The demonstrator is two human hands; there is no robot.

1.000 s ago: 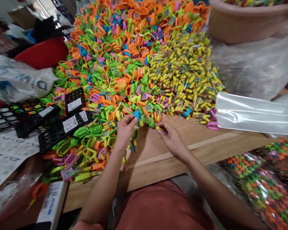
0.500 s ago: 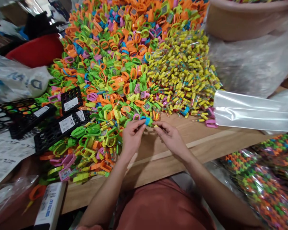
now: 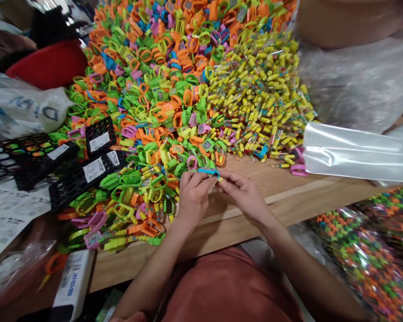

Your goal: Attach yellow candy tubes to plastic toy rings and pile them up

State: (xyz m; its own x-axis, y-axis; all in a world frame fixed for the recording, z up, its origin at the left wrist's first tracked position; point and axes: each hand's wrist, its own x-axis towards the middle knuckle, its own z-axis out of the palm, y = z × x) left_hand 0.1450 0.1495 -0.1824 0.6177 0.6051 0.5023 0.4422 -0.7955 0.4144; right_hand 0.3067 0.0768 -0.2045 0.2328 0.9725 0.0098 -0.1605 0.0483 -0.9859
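Just above the table's front part, my left hand [image 3: 193,197] is closed around a blue toy watch [image 3: 206,171], whose strap shows over the fingertips. My right hand [image 3: 246,194] pinches a small yellow piece [image 3: 220,179] against the right end of the blue strap. Most of that piece is hidden by the fingers; it resembles the yellow-capped tubes nearby. Beyond my hands spreads a heap of toy watches [image 3: 157,96] in orange, green, pink, blue and yellow. To its right lies a pile of small clear tubes with yellow caps [image 3: 258,89].
Black plastic baskets [image 3: 83,174] with white labels lie at left, near a red basin [image 3: 50,65] and a white printed bag [image 3: 23,105]. Clear plastic bags [image 3: 356,152] lie at the right table edge. Below are filled bags [image 3: 369,268]; a white box [image 3: 72,284] stands lower left.
My left hand has turned and moved right, closer to my right hand. The blue watch strap now shows lengthwise, and the fingertips of both hands nearly meet. A green piece between them is no longer visible.
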